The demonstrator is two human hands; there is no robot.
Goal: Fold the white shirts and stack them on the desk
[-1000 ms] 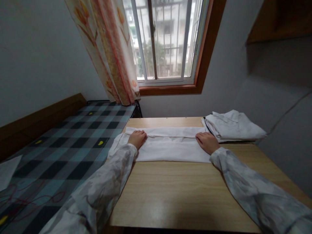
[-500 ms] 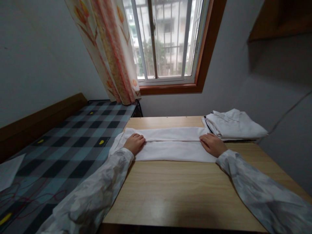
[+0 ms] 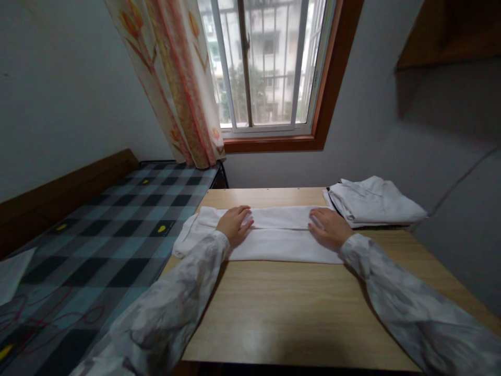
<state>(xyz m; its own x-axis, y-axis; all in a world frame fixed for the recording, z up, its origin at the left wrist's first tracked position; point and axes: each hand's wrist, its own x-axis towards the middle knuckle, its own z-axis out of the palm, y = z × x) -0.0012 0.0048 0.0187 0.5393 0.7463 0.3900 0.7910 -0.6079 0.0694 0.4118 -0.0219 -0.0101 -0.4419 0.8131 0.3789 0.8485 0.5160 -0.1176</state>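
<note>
Daylight is coming in through the window [image 3: 270, 68], which is glaring bright and washing out the buildings outside. The room itself is staying dim and greyish. The table [image 3: 297, 308] is catching a soft pale sheen near its front edge, and a dark shadow is lying along that edge at the bottom. The right wall [image 3: 442, 146] is sitting in deep shade. Wide-angle distortion is bending the lines at the edges, and the sleeves [image 3: 422, 324] near the bottom corners are looking stretched and slightly soft.
</note>
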